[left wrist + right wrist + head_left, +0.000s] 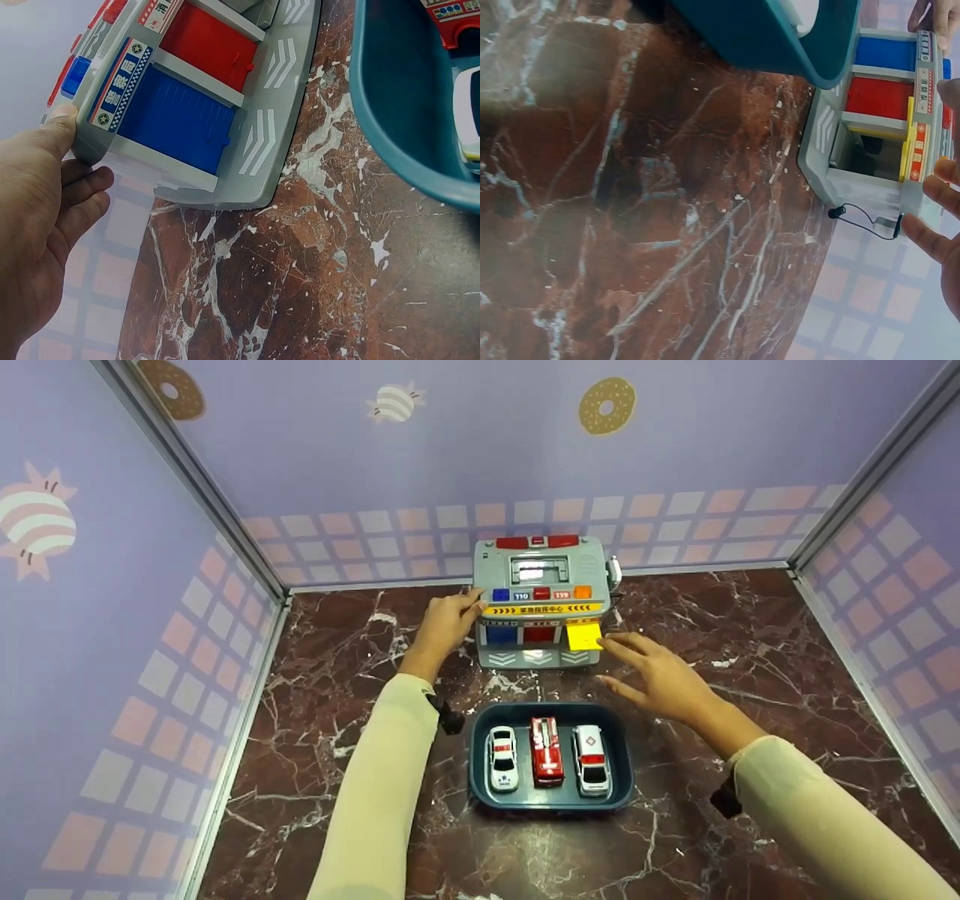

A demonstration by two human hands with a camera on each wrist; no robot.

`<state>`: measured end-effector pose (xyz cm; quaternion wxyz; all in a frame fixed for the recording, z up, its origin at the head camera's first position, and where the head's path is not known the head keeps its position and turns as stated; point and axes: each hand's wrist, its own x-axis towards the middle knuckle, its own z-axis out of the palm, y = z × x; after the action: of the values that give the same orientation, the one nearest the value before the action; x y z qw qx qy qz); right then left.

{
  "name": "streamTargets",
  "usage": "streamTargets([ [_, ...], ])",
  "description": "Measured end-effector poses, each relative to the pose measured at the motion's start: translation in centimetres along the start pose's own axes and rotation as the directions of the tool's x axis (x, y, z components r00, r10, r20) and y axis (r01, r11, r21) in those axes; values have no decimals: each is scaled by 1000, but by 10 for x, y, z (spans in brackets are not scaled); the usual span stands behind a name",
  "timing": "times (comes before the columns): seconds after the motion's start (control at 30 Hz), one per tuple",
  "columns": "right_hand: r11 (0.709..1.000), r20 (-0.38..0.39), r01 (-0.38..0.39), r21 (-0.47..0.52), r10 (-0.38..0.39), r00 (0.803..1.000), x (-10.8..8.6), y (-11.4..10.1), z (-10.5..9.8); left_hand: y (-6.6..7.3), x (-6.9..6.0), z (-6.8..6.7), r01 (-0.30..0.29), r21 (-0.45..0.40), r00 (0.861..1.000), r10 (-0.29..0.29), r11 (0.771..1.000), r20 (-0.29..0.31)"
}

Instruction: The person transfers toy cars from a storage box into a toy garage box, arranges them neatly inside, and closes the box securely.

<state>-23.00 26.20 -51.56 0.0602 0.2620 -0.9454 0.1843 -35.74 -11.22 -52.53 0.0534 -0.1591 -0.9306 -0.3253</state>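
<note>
"Where's the garage?"
"Behind the tray — left hand gripping its edge, right hand, fingers spread, at the raised yellow door."
"Step?"
"Opening doors, I'd judge — next needs a steady hold."

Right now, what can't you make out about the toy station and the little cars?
Every view: behind the blue door and red door; both are closed.
Head: what's beneath the raised yellow door, which covers it.
Left wrist: most of the red truck, beyond the frame edge.
Right wrist: most of the white vehicle, cut by the top edge.
</note>
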Motion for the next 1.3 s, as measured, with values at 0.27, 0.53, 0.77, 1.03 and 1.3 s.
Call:
streamTargets([
  [0.27, 999, 15, 40, 6, -41, 999, -18, -6, 10, 0, -1, 1, 7, -18, 1000, -7, 1000, 8],
  [0.53, 990, 32, 143, -14, -142, 989, -33, -15, 22, 0, 0, 2, 25, -6, 1000, -25, 1000, 12],
  [0.77, 980, 41, 197, -34, -196, 980, -40, -22, 27, 1, -1, 0, 18, 6, 1000, -18, 1000, 14],
  [1.03, 952, 49, 301, -54, -298, 953, -44, -28, 32, -1, -1, -1, 8, -1, 1000, -8, 1000, 13],
  [1.3, 916, 25, 393, -83, -393, 919, -49, -31, 44, 2, -1, -3, 11, -5, 1000, -11, 1000, 23],
])
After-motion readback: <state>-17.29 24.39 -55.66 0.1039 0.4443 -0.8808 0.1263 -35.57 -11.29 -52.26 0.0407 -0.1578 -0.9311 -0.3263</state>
